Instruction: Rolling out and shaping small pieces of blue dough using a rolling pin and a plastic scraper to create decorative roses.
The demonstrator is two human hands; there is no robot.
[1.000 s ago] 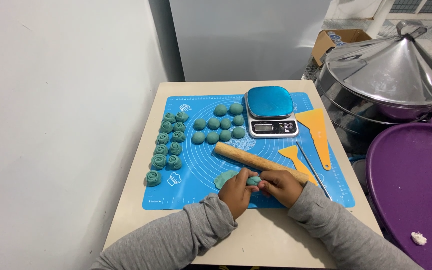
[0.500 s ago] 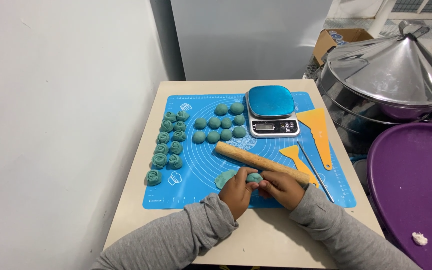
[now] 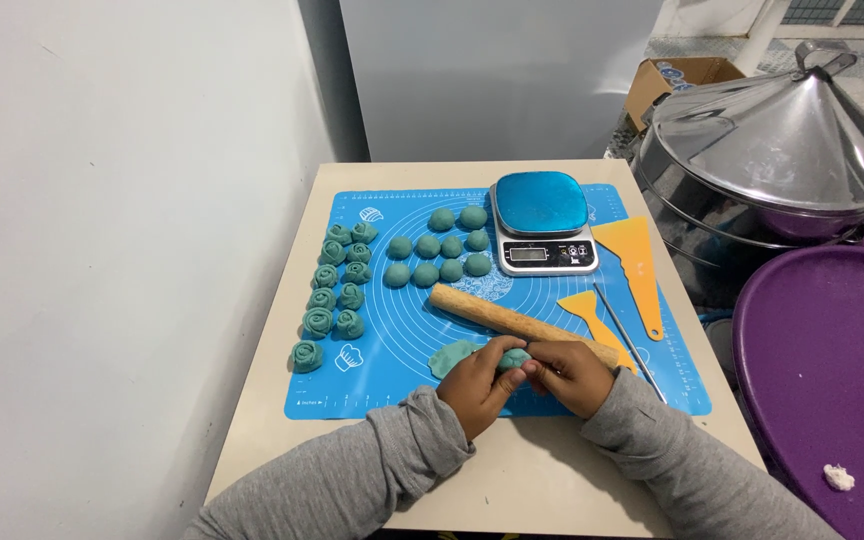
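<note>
One blue mat [image 3: 402, 330] lies on one table [image 3: 282, 400] and serves as the landmark. At the mat's near edge, the left hand [image 3: 474, 385] and right hand [image 3: 574, 375] meet around one teal dough piece [image 3: 513, 358]; the fingers of both hands are curled closed on it, pinching it between the fingertips. Just left of the hands, one flat dough disc [image 3: 449, 356] lies on the mat. Directly behind the hands, one wooden rolling pin [image 3: 512, 320] lies diagonally across the mat's centre, its right end beside the right hand. In the mat's middle, behind the pin, nine dough balls [image 3: 438, 247] stand in three rows: two at the back, three in the middle, four in front. Along the mat's left side, ten dough roses [image 3: 337, 275] are arranged in two columns, with the nearest one [image 3: 305, 356] standing alone at the left edge. At the mat's far edge, right of the balls, stands one scale [image 3: 542, 225] with a blue platform. On the mat's right side lie two orange scrapers: a large one [image 3: 637, 265] beside the scale and a small one [image 3: 592, 315] nearer the hands. One thin metal rod [image 3: 630, 342] lies between the two scrapers. Beyond the mat's right edge, off the table, stand one steel steamer [image 3: 782, 150] with a conical lid and one purple tub [image 3: 832, 380].
</note>
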